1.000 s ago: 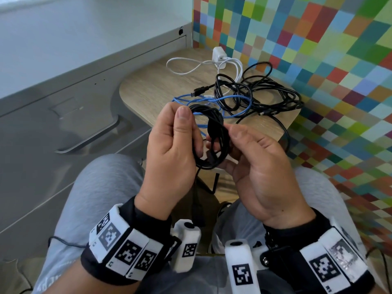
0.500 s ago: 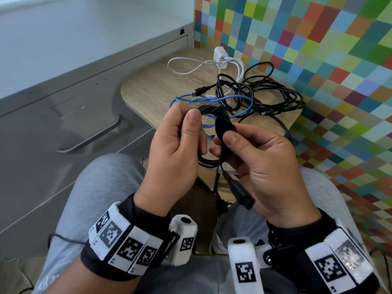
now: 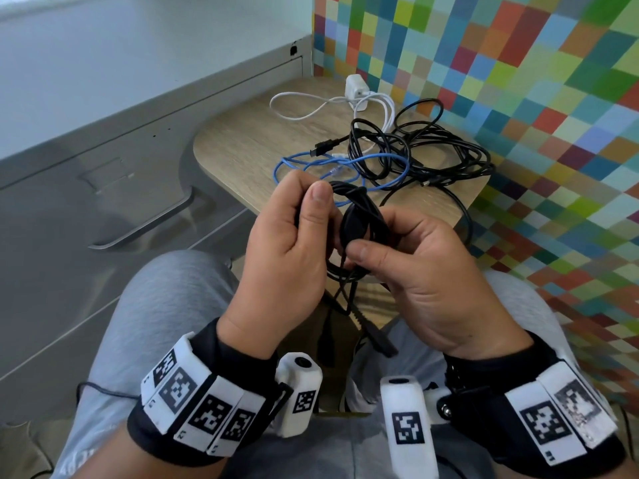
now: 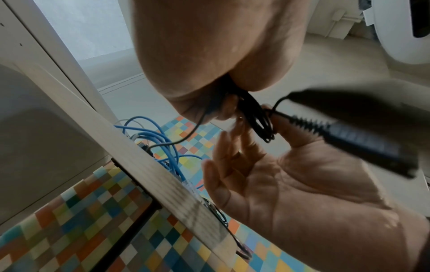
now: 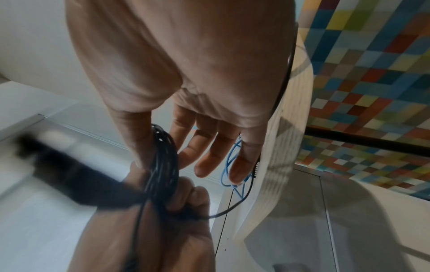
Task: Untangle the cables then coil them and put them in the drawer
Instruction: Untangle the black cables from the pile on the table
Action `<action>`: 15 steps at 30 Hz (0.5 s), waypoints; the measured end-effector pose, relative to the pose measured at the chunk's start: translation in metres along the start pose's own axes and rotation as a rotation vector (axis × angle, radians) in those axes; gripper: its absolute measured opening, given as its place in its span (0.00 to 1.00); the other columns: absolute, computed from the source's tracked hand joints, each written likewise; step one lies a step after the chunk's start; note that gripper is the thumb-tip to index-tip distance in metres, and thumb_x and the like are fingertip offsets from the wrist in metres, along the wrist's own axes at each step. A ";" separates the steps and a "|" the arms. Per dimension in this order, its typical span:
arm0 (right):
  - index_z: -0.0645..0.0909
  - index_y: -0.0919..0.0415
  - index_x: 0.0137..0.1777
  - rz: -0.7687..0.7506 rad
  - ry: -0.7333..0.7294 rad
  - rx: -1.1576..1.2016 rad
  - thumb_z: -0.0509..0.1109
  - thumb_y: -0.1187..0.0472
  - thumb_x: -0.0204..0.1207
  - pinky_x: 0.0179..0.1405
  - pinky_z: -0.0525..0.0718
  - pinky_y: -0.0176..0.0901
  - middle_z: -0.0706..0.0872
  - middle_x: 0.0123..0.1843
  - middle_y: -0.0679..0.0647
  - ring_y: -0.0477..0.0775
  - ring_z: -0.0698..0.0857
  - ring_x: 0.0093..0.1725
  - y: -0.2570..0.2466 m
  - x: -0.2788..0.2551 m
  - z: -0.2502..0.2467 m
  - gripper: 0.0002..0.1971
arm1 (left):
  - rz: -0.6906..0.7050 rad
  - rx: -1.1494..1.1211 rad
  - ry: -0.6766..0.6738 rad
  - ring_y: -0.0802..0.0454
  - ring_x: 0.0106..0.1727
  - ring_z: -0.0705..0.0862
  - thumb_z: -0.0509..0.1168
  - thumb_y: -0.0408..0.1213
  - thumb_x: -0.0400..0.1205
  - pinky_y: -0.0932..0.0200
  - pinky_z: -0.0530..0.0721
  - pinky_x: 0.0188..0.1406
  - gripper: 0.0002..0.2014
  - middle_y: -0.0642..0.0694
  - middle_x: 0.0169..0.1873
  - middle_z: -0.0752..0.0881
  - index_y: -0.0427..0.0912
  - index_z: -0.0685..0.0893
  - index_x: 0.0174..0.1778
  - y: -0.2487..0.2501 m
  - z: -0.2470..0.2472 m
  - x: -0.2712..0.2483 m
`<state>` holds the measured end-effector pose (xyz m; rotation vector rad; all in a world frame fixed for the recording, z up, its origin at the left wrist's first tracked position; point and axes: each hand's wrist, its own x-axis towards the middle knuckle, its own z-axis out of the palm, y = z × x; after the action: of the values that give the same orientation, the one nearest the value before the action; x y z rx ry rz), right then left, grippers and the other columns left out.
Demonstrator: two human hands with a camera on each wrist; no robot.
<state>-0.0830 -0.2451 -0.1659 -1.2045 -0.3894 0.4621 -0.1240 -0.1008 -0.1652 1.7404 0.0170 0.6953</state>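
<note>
A thin black cable wound into a small coil (image 3: 359, 223) is held over my lap between both hands. My left hand (image 3: 311, 202) grips the coil's left side with thumb and curled fingers. My right hand (image 3: 373, 243) pinches the coil's lower right between thumb and forefinger, its other fingers loosely stretched. The cable's plug end (image 3: 377, 340) hangs below the hands, blurred in the wrist views (image 4: 360, 138) (image 5: 69, 174). The same coil (image 4: 256, 117) (image 5: 163, 160) shows in both wrist views. A closed grey drawer (image 3: 103, 209) with a long handle is at the left.
On the small wooden table (image 3: 242, 143) ahead lie a blue cable (image 3: 345, 165), a tangle of black cables (image 3: 442, 157) and a white cable with a charger (image 3: 354, 89). One black cable hangs over the table's right edge. A chequered coloured wall stands at the right.
The cable's plug end has dropped out below the hands and swings there. My right thumb has slid down the coil. Both hands have kept their hold.
</note>
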 end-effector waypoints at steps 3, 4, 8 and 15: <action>0.90 0.61 0.46 0.032 -0.021 -0.070 0.83 0.69 0.67 0.47 0.88 0.41 0.91 0.41 0.56 0.50 0.89 0.43 0.001 0.000 -0.001 0.09 | -0.001 0.036 0.002 0.60 0.34 0.74 0.54 0.48 0.90 0.61 0.75 0.38 0.13 0.60 0.32 0.77 0.51 0.73 0.39 0.000 0.002 -0.001; 0.91 0.59 0.44 0.041 -0.024 -0.119 0.84 0.68 0.67 0.45 0.88 0.42 0.91 0.40 0.55 0.50 0.88 0.42 0.001 0.000 0.000 0.08 | -0.002 0.038 0.006 0.59 0.34 0.74 0.54 0.48 0.90 0.59 0.75 0.38 0.13 0.59 0.32 0.77 0.51 0.74 0.40 0.000 0.002 -0.001; 0.90 0.56 0.39 0.031 0.023 -0.214 0.83 0.64 0.66 0.30 0.82 0.47 0.87 0.35 0.53 0.55 0.83 0.35 0.004 -0.001 0.003 0.06 | -0.008 0.035 0.019 0.57 0.33 0.73 0.54 0.50 0.89 0.57 0.73 0.37 0.13 0.59 0.32 0.76 0.53 0.74 0.40 0.000 0.003 -0.001; 0.86 0.59 0.41 -0.015 0.076 -0.196 0.85 0.66 0.68 0.26 0.79 0.46 0.85 0.31 0.53 0.49 0.78 0.23 0.004 -0.002 0.007 0.10 | -0.029 0.009 0.054 0.42 0.32 0.76 0.55 0.51 0.89 0.46 0.78 0.32 0.15 0.48 0.30 0.74 0.50 0.74 0.39 0.001 0.002 -0.002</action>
<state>-0.0887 -0.2389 -0.1672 -1.4041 -0.3846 0.3694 -0.1250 -0.1034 -0.1649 1.7268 0.0824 0.7214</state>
